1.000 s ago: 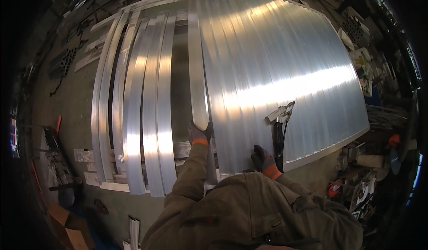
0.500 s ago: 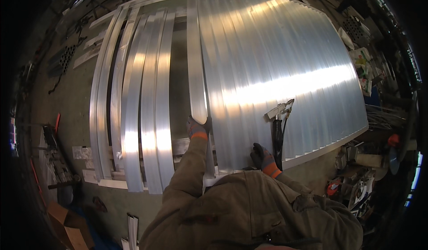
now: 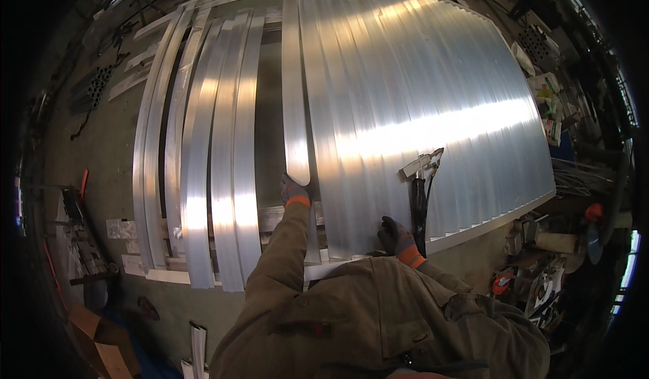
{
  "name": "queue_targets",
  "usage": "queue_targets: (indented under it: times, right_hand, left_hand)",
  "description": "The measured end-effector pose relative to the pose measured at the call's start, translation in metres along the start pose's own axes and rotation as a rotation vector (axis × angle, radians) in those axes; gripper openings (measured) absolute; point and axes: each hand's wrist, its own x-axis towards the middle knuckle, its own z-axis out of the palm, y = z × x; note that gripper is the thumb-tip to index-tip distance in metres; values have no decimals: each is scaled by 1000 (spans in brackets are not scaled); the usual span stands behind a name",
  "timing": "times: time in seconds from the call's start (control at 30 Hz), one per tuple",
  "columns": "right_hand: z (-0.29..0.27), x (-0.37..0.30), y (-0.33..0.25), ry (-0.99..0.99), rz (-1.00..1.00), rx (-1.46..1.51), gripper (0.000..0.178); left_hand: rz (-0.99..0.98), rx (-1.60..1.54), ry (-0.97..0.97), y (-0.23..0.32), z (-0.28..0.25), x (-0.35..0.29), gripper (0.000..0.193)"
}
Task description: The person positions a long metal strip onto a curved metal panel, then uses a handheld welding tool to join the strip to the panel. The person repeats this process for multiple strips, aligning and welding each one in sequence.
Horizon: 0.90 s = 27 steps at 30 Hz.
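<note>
Gripping near end of 1 long flat silver metal strip (image 3: 295, 95) w/ my L hand (image 3: 295, 193).
Strip's just L of 1 ribbed silver metal panel (image 3: 439, 75); my R hand (image 3: 401, 240) at panel's near edge, fingers bent or open, can't tell. 1 black-handled tool (image 3: 419, 207) on panel beside it, obstructing; 1 open brown cardboard box (image 3: 101, 342) lower L.

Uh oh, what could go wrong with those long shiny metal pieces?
The left hand is at the near end of the long metal strip; it might slip and scratch the ribbed metal surface beside it. The right hand is close to the black-handled tool, so a bump might knock it.
</note>
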Motion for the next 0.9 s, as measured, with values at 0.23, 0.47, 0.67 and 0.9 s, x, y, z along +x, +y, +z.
queue_targets:
  times: [0.23,0.47,0.67,0.9]
  right_hand:
    - [-6,-23,1,-24,40,-89,59]
    - [-3,-50,11,-41,28,-34,56]
    - [-20,-90,36,39,-19,55,54]
    - [-25,-148,112,264,-92,255,46]
  left_hand:
    - [66,-232,-148,9,-41,-2,107]
    - [246,-177,-69,14,-77,-61,100]
    - [403,-24,-1,13,-62,-162,97]
    - [616,-12,-190,11,-20,-280,86]
